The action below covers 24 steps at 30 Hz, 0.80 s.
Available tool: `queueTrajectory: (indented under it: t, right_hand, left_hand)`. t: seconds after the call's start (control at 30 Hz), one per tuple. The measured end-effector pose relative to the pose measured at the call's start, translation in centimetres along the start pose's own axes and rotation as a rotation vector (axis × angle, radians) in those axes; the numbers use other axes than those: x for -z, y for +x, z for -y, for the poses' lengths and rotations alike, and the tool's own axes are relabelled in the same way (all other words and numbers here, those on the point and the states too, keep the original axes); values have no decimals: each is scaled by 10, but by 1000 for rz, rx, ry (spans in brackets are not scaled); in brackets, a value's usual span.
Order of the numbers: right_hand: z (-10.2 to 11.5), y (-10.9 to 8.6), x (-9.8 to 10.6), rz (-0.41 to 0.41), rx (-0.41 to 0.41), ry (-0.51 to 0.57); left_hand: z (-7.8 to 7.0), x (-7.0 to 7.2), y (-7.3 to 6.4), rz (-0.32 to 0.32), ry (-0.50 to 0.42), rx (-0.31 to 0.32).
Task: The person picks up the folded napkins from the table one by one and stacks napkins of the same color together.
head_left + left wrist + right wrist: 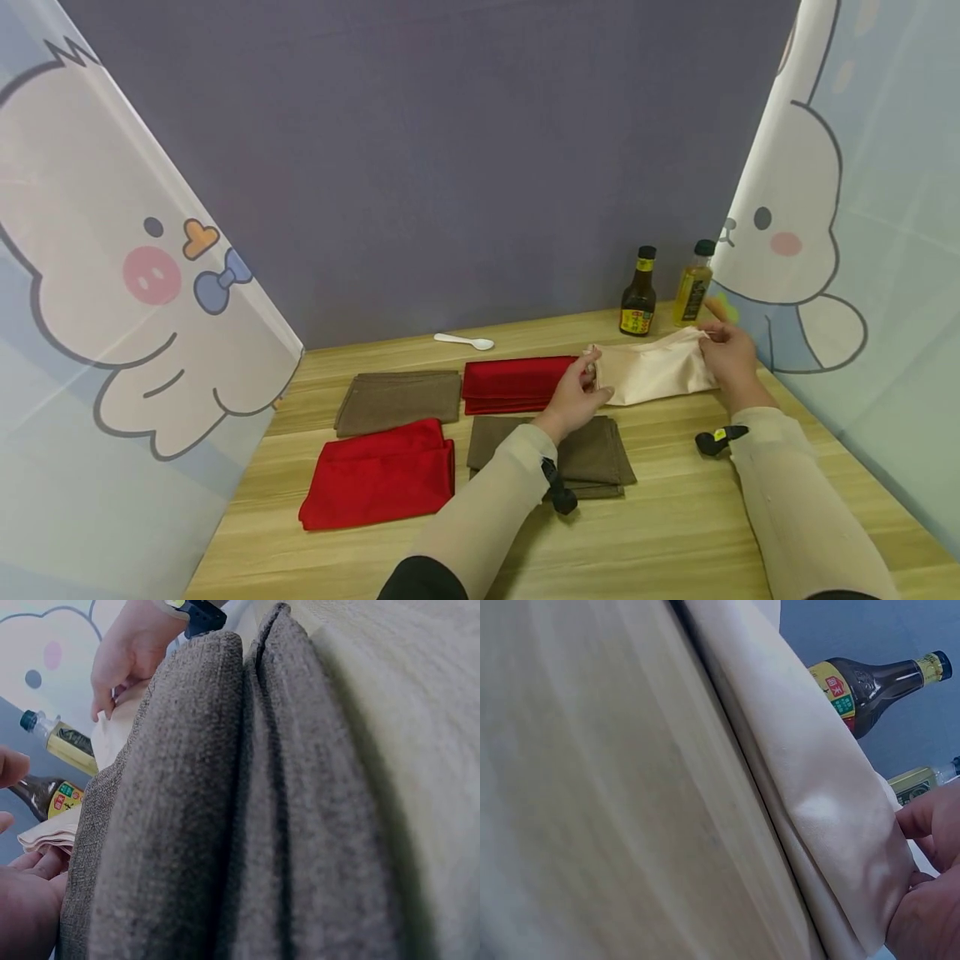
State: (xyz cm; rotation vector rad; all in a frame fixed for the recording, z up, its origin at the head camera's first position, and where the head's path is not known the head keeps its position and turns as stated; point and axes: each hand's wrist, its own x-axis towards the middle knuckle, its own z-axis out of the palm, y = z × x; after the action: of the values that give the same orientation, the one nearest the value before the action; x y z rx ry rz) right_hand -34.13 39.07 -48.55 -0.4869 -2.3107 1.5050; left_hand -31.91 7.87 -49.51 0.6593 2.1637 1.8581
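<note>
A folded cream cloth (652, 367) stretches between both hands at the right part of the wooden table, before two bottles. My left hand (577, 396) holds its left end, the thumb at the near edge. In the left wrist view, some of the left hand's fingers (49, 861) touch the cloth's folded end, while other fingertips stand apart from it. At the other end, my right hand (729, 358) pinches the cloth's edge; the right wrist view shows thumb and finger on the fabric (810, 787). Part of each hand's grip is hidden.
Behind the cloth stand a dark sauce bottle (638, 296) and a yellow oil bottle (693, 287). Leftward lie folded red cloths (382, 479) (517, 383) and brown cloths (401, 398) (592, 450). A white spoon (465, 341) lies near the back wall. Printed panels flank the table.
</note>
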Motion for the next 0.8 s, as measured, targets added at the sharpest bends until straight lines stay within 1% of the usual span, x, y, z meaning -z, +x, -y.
queueTrajectory:
  t: [0.13, 0.27, 0.43, 0.57, 0.67, 0.8]
  right_hand:
    - [-3, 1, 3, -6, -30, -20]
    - [-5, 2, 5, -19, -55, -42]
    - [-8, 6, 6, -30, -47, -72]
    - [-11, 10, 7, -35, -35, -91]
    - [-13, 12, 7, -45, -37, -98]
    - [-12, 11, 7, -46, -30, -118]
  left_hand:
    - [0, -1, -2, 3, 10, 14]
    - [1, -3, -1, 31, 28, 27]
    - [2, -5, -1, 47, 58, 48]
    - [1, -4, -1, 49, 74, 41]
    - [0, -4, -1, 64, 74, 35]
    - [1, -4, -1, 74, 80, 42]
